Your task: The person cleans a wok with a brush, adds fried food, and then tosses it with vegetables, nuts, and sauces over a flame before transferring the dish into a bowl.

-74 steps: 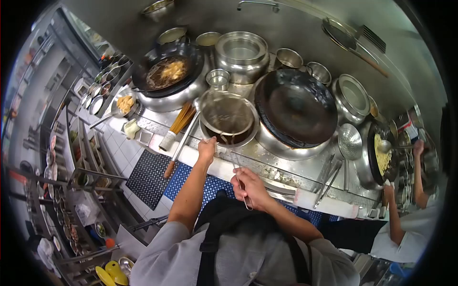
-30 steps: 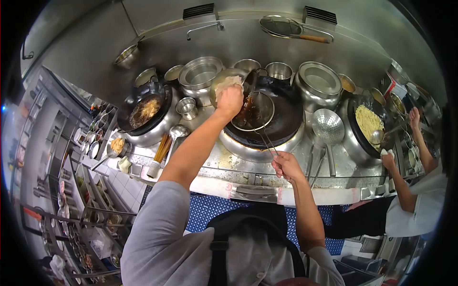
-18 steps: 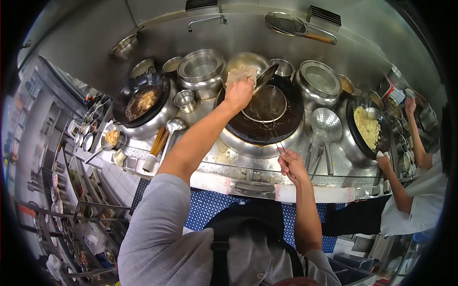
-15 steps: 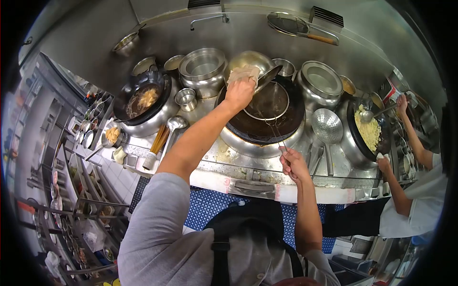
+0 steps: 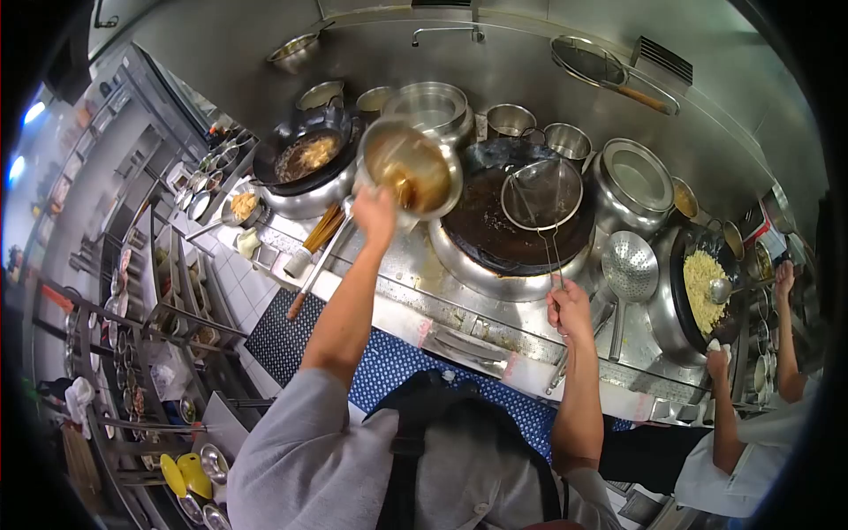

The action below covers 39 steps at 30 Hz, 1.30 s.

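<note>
My left hand is closed on the near-left rim of a round metal bowl, blurred by motion. Some brown liquid shows in the bowl, which is held up left of the large dark wok. My right hand grips the thin wire handle of a round mesh strainer. The strainer's mesh lies over the right part of that wok, where a thin dark film coats the inside. A perforated skimmer rests on the counter to the right of my right hand.
On the left a second wok holds bubbling food. At the right, a co-worker's hand holds a ladle over a wok of yellow food. Lidded pots line the back. A long-handled ladle lies on the front left counter.
The bowl, tilted over the strainer before, has swung left away from the wok in my left hand. My right hand still holds the strainer, now lifted and shifted right. The view has turned.
</note>
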Each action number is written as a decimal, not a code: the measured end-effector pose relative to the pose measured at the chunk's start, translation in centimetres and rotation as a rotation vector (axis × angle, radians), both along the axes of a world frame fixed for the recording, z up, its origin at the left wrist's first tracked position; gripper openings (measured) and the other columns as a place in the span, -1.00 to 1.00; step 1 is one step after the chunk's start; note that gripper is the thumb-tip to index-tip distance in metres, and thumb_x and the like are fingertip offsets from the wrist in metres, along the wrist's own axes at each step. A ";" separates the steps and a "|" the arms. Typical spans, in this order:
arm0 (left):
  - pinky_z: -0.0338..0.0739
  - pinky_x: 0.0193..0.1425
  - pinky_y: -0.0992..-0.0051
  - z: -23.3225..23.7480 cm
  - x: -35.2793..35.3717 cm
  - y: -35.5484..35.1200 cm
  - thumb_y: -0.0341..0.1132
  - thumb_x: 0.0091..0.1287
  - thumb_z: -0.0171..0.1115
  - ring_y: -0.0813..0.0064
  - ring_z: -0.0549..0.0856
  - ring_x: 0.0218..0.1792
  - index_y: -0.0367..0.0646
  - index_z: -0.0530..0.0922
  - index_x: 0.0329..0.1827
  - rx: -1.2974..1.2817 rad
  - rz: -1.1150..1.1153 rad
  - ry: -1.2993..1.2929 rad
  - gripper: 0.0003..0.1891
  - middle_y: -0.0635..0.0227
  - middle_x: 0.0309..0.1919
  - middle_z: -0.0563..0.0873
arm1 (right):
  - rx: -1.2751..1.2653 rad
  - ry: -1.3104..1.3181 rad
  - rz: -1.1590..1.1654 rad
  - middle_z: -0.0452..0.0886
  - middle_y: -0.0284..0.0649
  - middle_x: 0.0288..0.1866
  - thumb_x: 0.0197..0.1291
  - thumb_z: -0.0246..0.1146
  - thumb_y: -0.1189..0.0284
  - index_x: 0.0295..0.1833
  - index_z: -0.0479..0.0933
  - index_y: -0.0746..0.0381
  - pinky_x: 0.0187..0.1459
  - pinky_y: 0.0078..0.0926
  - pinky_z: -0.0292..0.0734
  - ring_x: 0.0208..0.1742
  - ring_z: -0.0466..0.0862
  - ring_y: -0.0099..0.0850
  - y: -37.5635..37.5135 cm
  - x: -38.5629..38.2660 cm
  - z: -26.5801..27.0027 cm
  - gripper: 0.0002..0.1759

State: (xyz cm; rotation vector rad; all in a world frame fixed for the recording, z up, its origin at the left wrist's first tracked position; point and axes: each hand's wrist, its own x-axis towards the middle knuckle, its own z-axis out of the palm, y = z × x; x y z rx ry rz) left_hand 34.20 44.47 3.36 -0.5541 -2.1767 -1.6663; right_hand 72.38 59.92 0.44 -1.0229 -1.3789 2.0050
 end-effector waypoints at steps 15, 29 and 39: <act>0.56 -0.03 0.00 -14.4 3.1 -17.8 -0.08 0.52 0.11 -0.27 0.69 -0.08 -0.43 0.56 -0.11 -0.359 0.135 -0.415 -0.56 -0.37 -0.23 0.67 | 1.696 -0.851 0.228 0.62 0.27 0.07 0.20 0.04 0.60 0.37 0.46 0.31 0.18 0.04 0.51 0.15 0.60 0.20 36.9 -21.4 -3.7 -0.43; 0.62 0.07 0.08 -43.9 -24.7 -41.4 0.04 0.23 0.36 -0.13 0.74 -0.05 -0.29 0.71 -0.09 -0.440 0.560 -0.747 -0.50 -0.16 -0.19 0.75 | 0.500 -0.227 -0.033 0.54 -0.36 -0.23 0.42 -0.04 0.61 0.34 0.44 0.26 -0.64 -0.67 0.30 -0.53 0.34 -0.67 -2.7 -21.8 6.2 -0.58; 0.65 -0.07 0.12 -59.8 -28.9 -34.6 -0.25 0.28 0.14 -0.02 0.78 -0.14 -0.20 0.72 -0.06 -0.677 -0.033 -0.609 -0.70 -0.01 -0.21 0.79 | 0.281 -0.243 -0.148 0.61 -0.28 -0.17 0.39 0.09 0.57 0.43 0.35 0.30 -0.61 -0.73 0.33 -0.53 0.37 -0.69 -15.4 -18.8 5.8 -0.50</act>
